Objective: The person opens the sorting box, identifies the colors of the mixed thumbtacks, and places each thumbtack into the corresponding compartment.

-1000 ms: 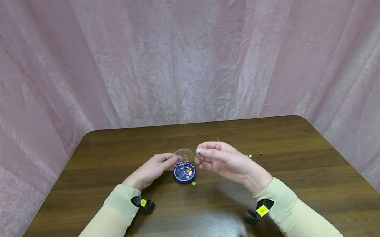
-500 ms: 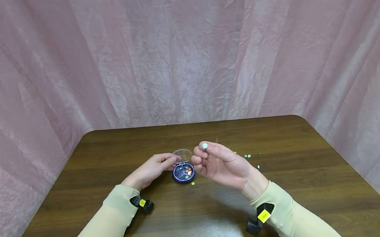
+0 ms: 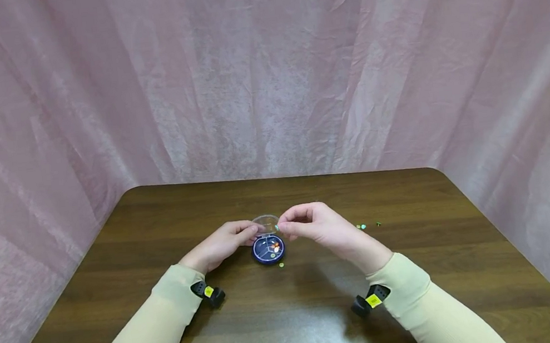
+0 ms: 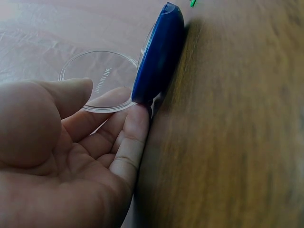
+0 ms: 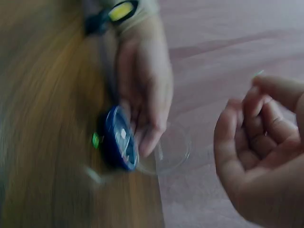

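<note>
A round blue pill case (image 3: 260, 245) with a divided tray stands on the table, its clear lid (image 3: 266, 219) raised. My left hand (image 3: 226, 245) pinches the lid at its left edge; in the left wrist view the thumb lies in front of it and fingers behind. Several orange, white and green pieces (image 3: 275, 247) lie in the case's right compartment. Above and right of the case, my right hand (image 3: 319, 231) pinches a small mint-green disc (image 3: 277, 227) between thumb and forefinger. The disc shows as a thin green edge at the fingertips in the right wrist view.
One green disc (image 3: 281, 264) lies on the brown wooden table (image 3: 197, 202) just in front of the case. A few more small green pieces (image 3: 363, 226) lie to the right, beyond my right hand. A pink curtain (image 3: 254, 73) hangs behind the table.
My right hand turned palm up with the disc on show at the thumb, then turned back over and came left toward the raised lid. My left hand stays on the lid.
</note>
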`<action>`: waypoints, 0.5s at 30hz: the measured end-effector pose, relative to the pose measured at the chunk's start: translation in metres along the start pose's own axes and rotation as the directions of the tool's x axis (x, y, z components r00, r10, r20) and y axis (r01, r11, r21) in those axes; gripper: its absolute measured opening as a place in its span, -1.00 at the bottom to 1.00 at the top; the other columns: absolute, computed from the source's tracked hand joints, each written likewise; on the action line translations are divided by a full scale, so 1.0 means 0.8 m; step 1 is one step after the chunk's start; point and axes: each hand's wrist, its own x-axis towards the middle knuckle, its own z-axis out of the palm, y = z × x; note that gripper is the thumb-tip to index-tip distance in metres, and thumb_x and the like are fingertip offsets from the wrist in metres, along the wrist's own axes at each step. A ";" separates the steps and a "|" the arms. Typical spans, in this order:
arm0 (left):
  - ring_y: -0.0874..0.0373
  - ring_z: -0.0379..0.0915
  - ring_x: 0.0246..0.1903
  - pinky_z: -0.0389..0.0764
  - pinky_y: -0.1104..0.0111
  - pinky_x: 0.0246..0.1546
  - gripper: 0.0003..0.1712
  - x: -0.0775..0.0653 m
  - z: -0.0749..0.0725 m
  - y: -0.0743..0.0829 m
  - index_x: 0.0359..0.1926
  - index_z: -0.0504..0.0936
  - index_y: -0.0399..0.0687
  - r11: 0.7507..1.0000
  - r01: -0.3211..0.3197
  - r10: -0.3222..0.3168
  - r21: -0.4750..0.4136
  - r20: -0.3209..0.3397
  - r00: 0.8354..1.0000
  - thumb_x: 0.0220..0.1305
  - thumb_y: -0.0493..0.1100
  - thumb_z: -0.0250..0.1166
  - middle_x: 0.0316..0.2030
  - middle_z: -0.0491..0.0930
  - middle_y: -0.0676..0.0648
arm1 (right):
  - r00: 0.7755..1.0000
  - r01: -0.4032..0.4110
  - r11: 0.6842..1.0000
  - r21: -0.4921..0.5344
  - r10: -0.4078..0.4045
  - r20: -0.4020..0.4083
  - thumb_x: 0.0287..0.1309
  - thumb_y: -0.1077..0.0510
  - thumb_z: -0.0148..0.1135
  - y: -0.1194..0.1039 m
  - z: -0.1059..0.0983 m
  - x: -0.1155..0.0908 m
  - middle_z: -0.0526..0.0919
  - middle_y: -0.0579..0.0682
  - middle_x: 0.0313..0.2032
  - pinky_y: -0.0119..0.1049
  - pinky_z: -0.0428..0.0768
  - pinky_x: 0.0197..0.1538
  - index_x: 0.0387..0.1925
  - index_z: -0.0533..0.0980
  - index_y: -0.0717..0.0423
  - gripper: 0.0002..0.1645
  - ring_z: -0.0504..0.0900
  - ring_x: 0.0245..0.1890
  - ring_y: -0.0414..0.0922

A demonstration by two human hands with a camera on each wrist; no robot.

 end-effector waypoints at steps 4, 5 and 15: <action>0.04 0.48 0.16 0.49 0.24 0.14 -0.56 0.003 -0.001 -0.002 0.20 0.59 -0.17 1.000 -0.013 0.013 -0.004 0.007 1.000 0.53 0.00 0.06 0.19 0.56 -0.07 | 0.997 0.030 0.861 -0.508 -0.063 -0.048 0.23 -0.08 0.32 0.009 0.008 0.009 0.67 -0.25 -0.35 -0.31 0.57 -0.18 -0.30 0.67 -0.18 -0.88 0.60 -0.31 -0.26; 0.04 0.47 0.16 0.49 0.23 0.14 -0.56 0.004 -0.001 -0.002 0.21 0.59 -0.17 1.000 -0.015 0.015 -0.002 0.007 1.000 0.53 0.00 0.07 0.19 0.56 -0.08 | 0.995 0.048 0.793 -0.607 -0.094 -0.044 0.23 -0.07 0.32 0.011 0.012 0.012 0.64 -0.31 -0.38 -0.34 0.55 -0.23 -0.33 0.66 -0.22 -0.91 0.58 -0.35 -0.30; 0.06 0.47 0.17 0.50 0.24 0.14 -0.59 0.004 0.009 0.001 0.21 0.59 -0.11 1.000 0.008 -0.008 0.009 -0.006 1.000 0.55 -0.02 0.05 0.18 0.56 -0.05 | 0.946 0.209 0.280 -0.937 -0.302 0.121 0.12 0.08 0.32 0.043 0.035 0.025 0.50 -0.33 -0.48 -0.38 0.43 -0.48 -0.49 0.63 -0.23 -0.88 0.45 -0.47 -0.33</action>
